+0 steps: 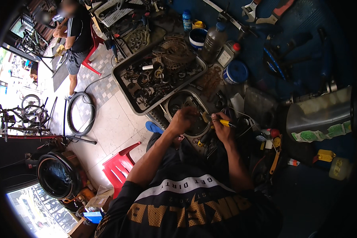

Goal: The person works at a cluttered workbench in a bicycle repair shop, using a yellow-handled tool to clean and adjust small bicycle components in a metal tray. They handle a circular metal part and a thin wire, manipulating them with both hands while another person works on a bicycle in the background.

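My left hand [181, 121] is over a round metal basin [171, 104] with dark contents. Its fingers are curled together, and what they hold is too dark to make out. On the basin's right side, my right hand [223, 130] grips a yellow-handled brush [225, 123]. The brush's tan tip points left toward my left hand. Just behind the basin lies a large grey tray [125, 94] heaped with greasy bicycle parts, including rusty sprockets [174, 49].
A dark bottle [214, 41], a grey jug with a red cap [228, 53] and a blue tub [235, 72] stand right of the tray. A red chair [121, 164] is at my left. Farther back, a person [76, 35] stands near a tyre [81, 114] on the floor.
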{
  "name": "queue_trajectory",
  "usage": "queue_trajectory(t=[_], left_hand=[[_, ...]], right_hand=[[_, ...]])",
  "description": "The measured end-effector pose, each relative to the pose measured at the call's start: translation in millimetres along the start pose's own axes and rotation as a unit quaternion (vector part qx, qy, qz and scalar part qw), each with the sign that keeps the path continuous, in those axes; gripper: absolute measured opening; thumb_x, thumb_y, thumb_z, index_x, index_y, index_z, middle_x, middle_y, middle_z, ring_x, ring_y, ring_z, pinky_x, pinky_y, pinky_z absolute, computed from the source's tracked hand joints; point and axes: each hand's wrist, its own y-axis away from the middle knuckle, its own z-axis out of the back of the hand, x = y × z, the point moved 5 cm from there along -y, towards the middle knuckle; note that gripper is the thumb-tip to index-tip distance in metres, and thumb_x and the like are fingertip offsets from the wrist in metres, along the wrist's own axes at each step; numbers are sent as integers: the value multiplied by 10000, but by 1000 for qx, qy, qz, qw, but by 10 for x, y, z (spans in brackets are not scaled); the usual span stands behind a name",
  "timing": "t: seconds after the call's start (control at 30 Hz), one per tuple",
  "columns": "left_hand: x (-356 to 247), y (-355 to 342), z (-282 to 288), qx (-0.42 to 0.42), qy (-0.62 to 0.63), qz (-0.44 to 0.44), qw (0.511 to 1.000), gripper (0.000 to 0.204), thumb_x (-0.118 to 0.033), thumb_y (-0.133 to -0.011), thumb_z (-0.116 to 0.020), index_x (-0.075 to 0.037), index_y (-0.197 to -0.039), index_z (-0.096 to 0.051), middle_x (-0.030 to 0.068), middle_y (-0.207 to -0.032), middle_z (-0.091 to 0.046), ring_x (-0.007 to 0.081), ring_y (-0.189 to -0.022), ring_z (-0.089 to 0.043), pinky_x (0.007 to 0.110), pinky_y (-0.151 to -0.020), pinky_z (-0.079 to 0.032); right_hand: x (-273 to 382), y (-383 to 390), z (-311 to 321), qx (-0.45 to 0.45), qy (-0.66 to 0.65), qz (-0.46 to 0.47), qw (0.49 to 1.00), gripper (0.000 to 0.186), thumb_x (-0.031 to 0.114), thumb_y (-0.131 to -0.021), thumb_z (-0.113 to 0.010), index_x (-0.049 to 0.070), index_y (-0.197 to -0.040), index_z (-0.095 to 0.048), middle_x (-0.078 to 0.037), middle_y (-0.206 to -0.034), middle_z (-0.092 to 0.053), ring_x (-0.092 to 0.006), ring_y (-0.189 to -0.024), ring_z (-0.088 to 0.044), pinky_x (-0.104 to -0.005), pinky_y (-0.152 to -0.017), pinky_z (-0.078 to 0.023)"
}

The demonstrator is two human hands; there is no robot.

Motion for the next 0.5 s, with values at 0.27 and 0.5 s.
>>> queue_trajectory(t=[0.27,0.5], left_hand=[[133,-30,54,107,-34,166,980,354,-100,-854,-743,24,-1185,-748,158,-1074,-788,253,-1052,-755,355,-963,-571],[-295,20,82,44,-119,-64,990,334,-195,-930,-786,19,-1183,-743,124,-953,-794,184,-903,-754,344,-836,-588]], right_hand=[[-25,-69,73,-22,-14,12,1000,389,390,-1072,-671,12,-981,-693,-2,-679,-572,-76,-675,-530,-291,-603,-433],[-78,-74,91,-23,-14,0,1000,380,393,-1064,-681,22,-984,-701,0,-691,-599,-81,-682,-557,-290,-607,-439]])
